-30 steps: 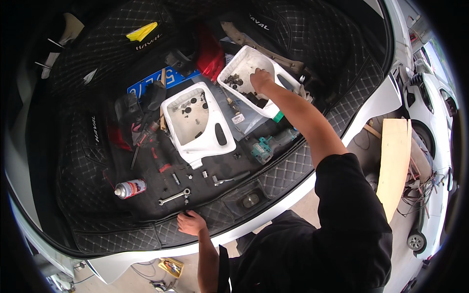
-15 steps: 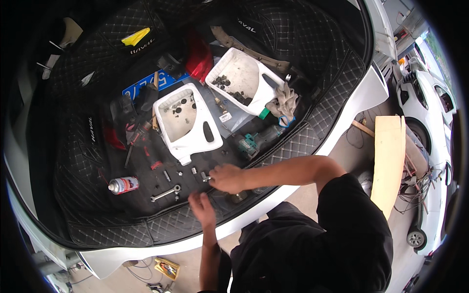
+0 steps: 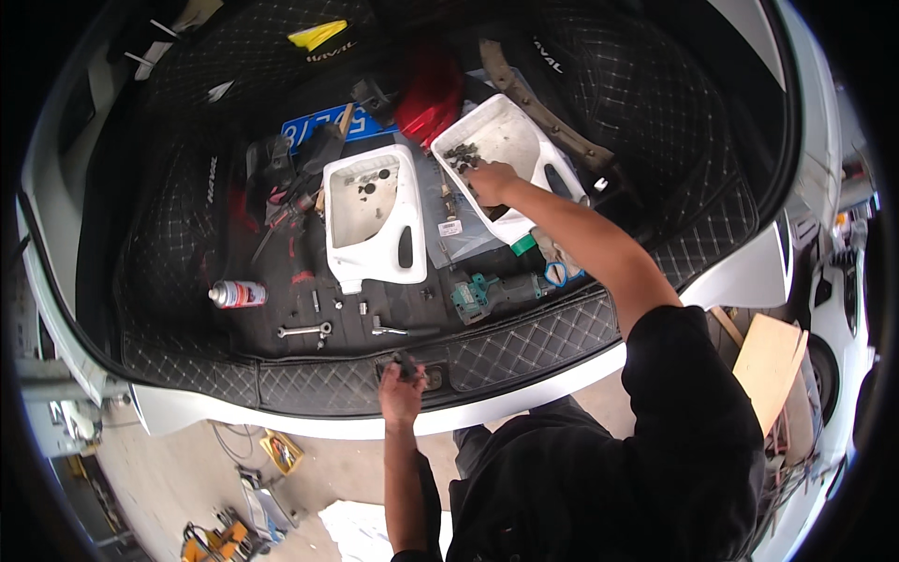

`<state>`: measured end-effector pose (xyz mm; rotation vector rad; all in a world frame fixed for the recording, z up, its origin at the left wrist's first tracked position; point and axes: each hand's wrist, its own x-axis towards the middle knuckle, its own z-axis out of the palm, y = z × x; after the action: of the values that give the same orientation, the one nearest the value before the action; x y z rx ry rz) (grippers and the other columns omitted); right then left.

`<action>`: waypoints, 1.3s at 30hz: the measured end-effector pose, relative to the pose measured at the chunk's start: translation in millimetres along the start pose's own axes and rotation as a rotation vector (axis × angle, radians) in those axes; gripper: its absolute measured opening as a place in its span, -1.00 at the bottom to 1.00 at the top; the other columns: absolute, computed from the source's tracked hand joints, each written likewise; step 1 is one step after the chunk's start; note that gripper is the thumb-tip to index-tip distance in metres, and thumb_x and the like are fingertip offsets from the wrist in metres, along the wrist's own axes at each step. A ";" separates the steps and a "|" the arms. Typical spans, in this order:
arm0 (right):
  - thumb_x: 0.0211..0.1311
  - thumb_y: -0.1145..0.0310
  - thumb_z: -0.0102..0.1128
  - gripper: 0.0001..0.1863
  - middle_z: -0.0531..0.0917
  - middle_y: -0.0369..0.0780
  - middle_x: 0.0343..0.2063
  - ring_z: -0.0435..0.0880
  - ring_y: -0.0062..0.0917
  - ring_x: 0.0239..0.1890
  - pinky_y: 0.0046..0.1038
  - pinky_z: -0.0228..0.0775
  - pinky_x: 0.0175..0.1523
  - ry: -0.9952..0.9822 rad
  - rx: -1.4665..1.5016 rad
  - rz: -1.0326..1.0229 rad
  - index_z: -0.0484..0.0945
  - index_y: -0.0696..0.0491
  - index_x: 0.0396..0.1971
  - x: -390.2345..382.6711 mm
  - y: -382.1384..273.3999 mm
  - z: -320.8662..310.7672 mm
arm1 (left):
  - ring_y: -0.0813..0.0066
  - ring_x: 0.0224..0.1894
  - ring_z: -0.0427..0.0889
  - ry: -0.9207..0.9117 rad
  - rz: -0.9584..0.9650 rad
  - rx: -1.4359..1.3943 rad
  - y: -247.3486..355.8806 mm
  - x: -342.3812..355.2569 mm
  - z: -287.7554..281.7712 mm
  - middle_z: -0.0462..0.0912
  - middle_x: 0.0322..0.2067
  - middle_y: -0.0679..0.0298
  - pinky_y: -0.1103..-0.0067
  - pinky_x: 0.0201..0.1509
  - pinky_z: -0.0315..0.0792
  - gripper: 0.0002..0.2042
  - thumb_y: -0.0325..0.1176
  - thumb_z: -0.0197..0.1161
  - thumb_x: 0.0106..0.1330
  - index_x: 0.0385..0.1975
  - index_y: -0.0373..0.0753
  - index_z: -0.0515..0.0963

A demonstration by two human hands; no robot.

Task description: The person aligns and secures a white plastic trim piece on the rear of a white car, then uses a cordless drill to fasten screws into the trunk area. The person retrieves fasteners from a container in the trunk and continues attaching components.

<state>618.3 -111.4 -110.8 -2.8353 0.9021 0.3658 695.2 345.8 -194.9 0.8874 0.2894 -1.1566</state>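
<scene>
My right hand (image 3: 491, 184) reaches into the right-hand cut-open white jug (image 3: 448, 126), fingers down at the pile of small dark fasteners (image 3: 461, 155). Its fingertips are partly hidden, and whatever they pinch cannot be made out. Above the trunk sill, my left hand (image 3: 401, 397) is closed around a small dark part (image 3: 405, 365), its kind too small to tell. A second cut-open white jug (image 3: 379, 259) with a few dark pieces inside lies to the left. Near the sill a ratchet wrench (image 3: 389, 330) rests on the mat.
A combination wrench (image 3: 304, 331), small sockets (image 3: 316, 301) and a spray can (image 3: 238, 294) lie left on the quilted mat. A teal power tool (image 3: 492, 295) sits near the sill, beside a glove (image 3: 559, 253). Behind are a red tail light (image 3: 431, 103) and a blue plate (image 3: 328, 129).
My right hand has moved from the tools near the sill up into the right jug. My left hand now holds a dark part above the sill. The whole view has shifted.
</scene>
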 end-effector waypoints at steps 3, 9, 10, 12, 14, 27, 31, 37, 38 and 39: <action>-0.02 0.28 0.26 -0.56 0.57 -0.08 -0.05 0.61 -0.21 -0.04 -0.24 0.49 -0.01 -0.138 -0.113 -0.010 0.53 0.02 -0.05 19.7 16.4 35.8 | 0.37 -0.24 0.65 0.250 0.142 0.308 23.2 -3.8 -17.2 0.62 -0.24 0.30 0.47 -0.31 0.51 -0.83 -0.25 0.14 0.34 -0.14 -0.10 0.46; -0.06 0.34 0.26 -0.79 0.69 -0.12 -0.27 0.68 -0.24 -0.18 -0.25 0.53 -0.12 -0.006 -0.188 -0.094 0.67 0.04 -0.37 24.0 32.5 27.7 | 0.42 -0.34 0.58 0.457 0.325 0.404 85.7 -9.4 -23.8 0.59 -0.25 0.32 0.53 -0.39 0.40 -0.81 -0.25 0.16 0.32 -0.14 -0.12 0.44; -0.06 0.34 0.26 -0.82 0.70 -0.12 -0.31 0.69 -0.25 -0.21 -0.25 0.53 -0.14 0.025 -0.174 -0.086 0.70 0.04 -0.42 23.0 34.1 23.7 | 0.42 -0.34 0.59 0.416 0.343 0.375 91.5 -9.5 -33.7 0.59 -0.26 0.31 0.55 -0.42 0.40 -0.79 -0.27 0.17 0.32 -0.11 -0.15 0.43; -0.06 0.38 0.26 -0.83 0.70 -0.10 -0.30 0.69 -0.24 -0.21 -0.26 0.54 -0.13 0.070 -0.157 -0.043 0.69 0.05 -0.40 18.7 35.5 9.3 | 0.39 -0.35 0.61 0.501 0.340 0.305 99.1 -14.1 -29.9 0.57 -0.30 0.25 0.58 -0.49 0.40 -0.69 -0.30 0.19 0.30 -0.02 -0.22 0.40; -0.07 0.41 0.26 -0.85 0.70 -0.08 -0.32 0.69 -0.22 -0.22 -0.26 0.54 -0.14 0.128 -0.143 -0.044 0.67 0.07 -0.43 8.3 24.7 -5.8 | 0.37 -0.34 0.61 0.523 0.309 0.346 111.0 -16.3 -36.7 0.55 -0.32 0.26 0.53 -0.48 0.41 -0.75 -0.30 0.15 0.32 -0.05 -0.20 0.41; -0.04 0.44 0.22 -0.74 0.69 -0.05 -0.38 0.71 -0.22 -0.28 -0.24 0.55 -0.24 0.039 0.112 -0.177 0.54 0.19 -0.29 -75.7 -225.6 45.6 | 0.01 -0.14 0.61 0.329 0.438 1.575 158.6 119.7 -34.5 0.65 -0.21 0.01 0.24 0.00 0.46 -0.59 -0.08 0.17 0.17 -0.09 -0.24 0.55; -0.02 0.45 0.21 -0.68 0.69 -0.04 -0.39 0.71 -0.22 -0.30 -0.24 0.55 -0.27 -0.033 0.029 -0.096 0.50 0.23 -0.22 -66.9 -263.9 89.6 | -0.05 -0.11 0.60 0.320 0.454 1.832 150.4 127.8 -20.9 0.62 -0.19 -0.04 0.20 -0.03 0.47 -0.61 -0.07 0.15 0.20 -0.12 -0.24 0.54; 0.01 0.44 0.18 -0.61 0.69 -0.04 -0.40 0.72 -0.23 -0.33 -0.24 0.55 -0.32 -0.015 0.042 -0.061 0.44 0.28 -0.12 -62.6 -274.6 106.8 | -0.07 -0.17 0.62 0.436 0.541 1.955 139.1 116.6 -20.4 0.60 -0.21 -0.05 0.16 -0.16 0.53 -0.66 -0.09 0.13 0.26 -0.16 -0.24 0.49; 0.02 0.44 0.17 -0.60 0.69 -0.05 -0.40 0.72 -0.24 -0.34 -0.24 0.55 -0.32 -0.023 0.051 -0.058 0.44 0.27 -0.10 -62.9 -273.5 107.6 | -0.09 -0.16 0.60 0.453 0.571 1.987 137.5 105.5 -11.1 0.56 -0.19 -0.04 0.16 -0.15 0.52 -0.66 -0.12 0.13 0.27 -0.16 -0.26 0.48; 0.03 0.43 0.17 -0.58 0.69 -0.05 -0.39 0.72 -0.25 -0.33 -0.24 0.54 -0.33 -0.015 0.055 -0.059 0.43 0.26 -0.07 -63.1 -272.7 112.0 | -0.11 -0.15 0.58 0.477 0.598 2.018 136.3 94.0 -2.9 0.53 -0.18 -0.03 0.16 -0.14 0.52 -0.67 -0.14 0.14 0.27 -0.15 -0.28 0.47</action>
<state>706.8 167.4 -184.0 -2.7983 0.8107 0.3494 854.7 301.3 -192.8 2.7290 -0.9566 -0.2887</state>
